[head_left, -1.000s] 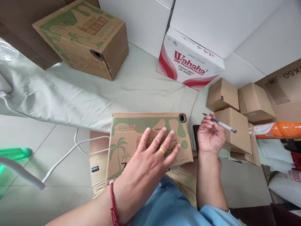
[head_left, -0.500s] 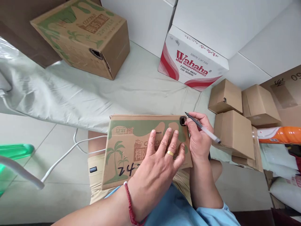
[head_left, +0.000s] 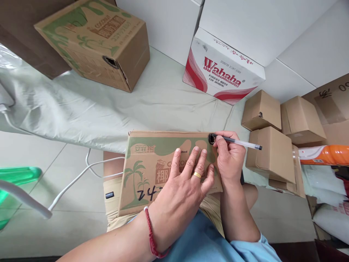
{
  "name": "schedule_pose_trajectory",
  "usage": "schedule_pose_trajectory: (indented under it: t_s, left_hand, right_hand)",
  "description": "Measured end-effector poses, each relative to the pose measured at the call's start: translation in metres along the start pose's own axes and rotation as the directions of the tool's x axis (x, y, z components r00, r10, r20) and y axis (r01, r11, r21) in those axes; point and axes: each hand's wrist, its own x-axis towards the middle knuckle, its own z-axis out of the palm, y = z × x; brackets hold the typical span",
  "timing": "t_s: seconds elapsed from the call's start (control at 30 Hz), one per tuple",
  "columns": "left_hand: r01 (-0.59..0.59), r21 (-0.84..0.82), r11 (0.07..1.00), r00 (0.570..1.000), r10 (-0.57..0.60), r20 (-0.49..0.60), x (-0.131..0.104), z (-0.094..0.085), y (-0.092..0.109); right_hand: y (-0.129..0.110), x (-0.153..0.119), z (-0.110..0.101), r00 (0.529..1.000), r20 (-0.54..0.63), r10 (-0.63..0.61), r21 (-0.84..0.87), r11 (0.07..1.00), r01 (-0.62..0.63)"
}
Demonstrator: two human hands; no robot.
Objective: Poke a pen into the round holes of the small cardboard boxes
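A flat-sided brown cardboard box [head_left: 148, 167] with green palm prints and a handwritten number lies across my lap. My left hand [head_left: 185, 183], with a ring on one finger, rests on its printed face, fingers spread. Between the thumb and fingers of my right hand [head_left: 230, 156] is a pen [head_left: 240, 142] with a clear barrel and dark ends. Its tip is at the black-edged hole [head_left: 211, 138] in the box's upper right corner. The right hand's fingers partly cover that corner, so I cannot tell exactly where the tip touches.
Beyond my lap, a pale cloth-covered surface [head_left: 163, 102] holds another coconut box [head_left: 98, 72] and a Wahaha carton [head_left: 220, 72]. Small brown boxes [head_left: 272, 153] and an orange-and-white object [head_left: 324, 155] are at right. A white bent rod [head_left: 73, 183] and a green plastic item [head_left: 24, 175] are at left.
The pen has swung closer to level, and its tip has come down from above the box's edge to the hole. My left hand stays in place on the box.
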Motion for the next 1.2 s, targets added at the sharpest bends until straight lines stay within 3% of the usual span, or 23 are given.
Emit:
schedule_pose_trajectory:
  t_s: [0.37,0.8,1.2]
  left_hand:
    - [0.006,-0.001,1.000,1.000,-0.006,0.011,-0.0001,0.0002,-0.0010]
    - [-0.006,0.003,1.000,1.000,0.006,-0.002,-0.0001,-0.0015,-0.0011]
    - [-0.009,0.034,0.999,1.000,0.009,-0.009,-0.0006,-0.0002,-0.0003]
  right_hand:
    - [0.0043,-0.0020,-0.0025,0.999,0.021,-0.033,-0.013,0.999,0.034]
    - [0.0032,-0.0009,-0.0003,1.000,0.020,0.021,0.028,0.999,-0.022]
    - [0.0050,-0.0033,-0.0034,0.999,-0.052,-0.005,-0.021,1.000,0.004]
